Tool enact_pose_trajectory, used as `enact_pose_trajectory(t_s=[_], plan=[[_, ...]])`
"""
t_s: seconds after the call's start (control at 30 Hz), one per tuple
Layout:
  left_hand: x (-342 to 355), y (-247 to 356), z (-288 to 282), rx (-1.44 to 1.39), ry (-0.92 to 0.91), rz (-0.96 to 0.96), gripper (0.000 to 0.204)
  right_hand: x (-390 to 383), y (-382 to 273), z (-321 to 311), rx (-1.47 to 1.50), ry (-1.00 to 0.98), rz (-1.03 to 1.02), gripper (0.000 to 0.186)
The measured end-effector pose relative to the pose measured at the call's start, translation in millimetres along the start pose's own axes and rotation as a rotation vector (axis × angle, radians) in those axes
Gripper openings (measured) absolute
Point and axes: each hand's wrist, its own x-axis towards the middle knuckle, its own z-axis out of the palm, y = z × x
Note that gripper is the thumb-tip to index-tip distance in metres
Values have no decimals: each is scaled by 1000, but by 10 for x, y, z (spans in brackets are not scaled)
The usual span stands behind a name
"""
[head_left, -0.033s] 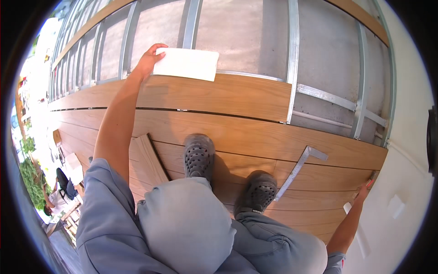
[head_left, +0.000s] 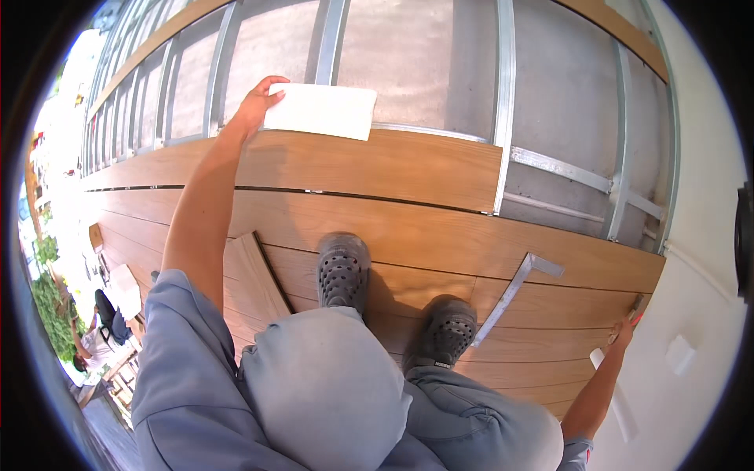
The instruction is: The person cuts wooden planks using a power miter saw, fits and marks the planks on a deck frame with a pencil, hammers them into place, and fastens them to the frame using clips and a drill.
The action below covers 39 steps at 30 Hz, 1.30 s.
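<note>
My left hand point(head_left: 259, 106) grips the left end of a flat white rectangular piece point(head_left: 320, 110), thumb on top. The piece lies across the outer edge of a loose-looking wood-grain board point(head_left: 377, 161) and over a metal joist point(head_left: 330, 43). At the far right, beside the pale wall, my right hand point(head_left: 623, 333) is closed around a small tool with a red part and a greyish end point(head_left: 638, 304). Its exact kind is too small to make out. A metal carpenter's square point(head_left: 506, 302) lies on the decking between my right shoe point(head_left: 444, 334) and that hand.
Wood-grain decking point(head_left: 353, 255) runs under my shoes. Beyond it, metal framing point(head_left: 503, 86) stands over a grey base with open gaps. A short board offcut point(head_left: 259, 275) lies by my left shoe point(head_left: 343, 267). A pale wall point(head_left: 707, 259) bounds the right; another person point(head_left: 98, 345) is far left.
</note>
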Motion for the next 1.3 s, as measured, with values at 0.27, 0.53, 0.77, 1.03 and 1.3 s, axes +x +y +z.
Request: enact_pose_trajectory(t_s=[0.27, 0.53, 0.77, 1.03, 1.3], plan=[[166, -404, -139, -133, 1, 17, 28, -2573, -804, 361, 452, -148, -494, 14], [521, -628, -144, -68, -122, 96, 26, -3500, -3060, 1270, -103, -369, -976, 19], [213, -469, 280, 682, 194, 119, 48, -4844, -4359, 2617, -884, -492, -1096, 25], [31, -442, 557, 835, 387, 52, 58, -5449, -4745, 4344, -1449, -440, -1812, 25], [71, -373, 549, 777, 370, 60, 52, -5352, -5033, 5327, -1016, -388, -1550, 34]])
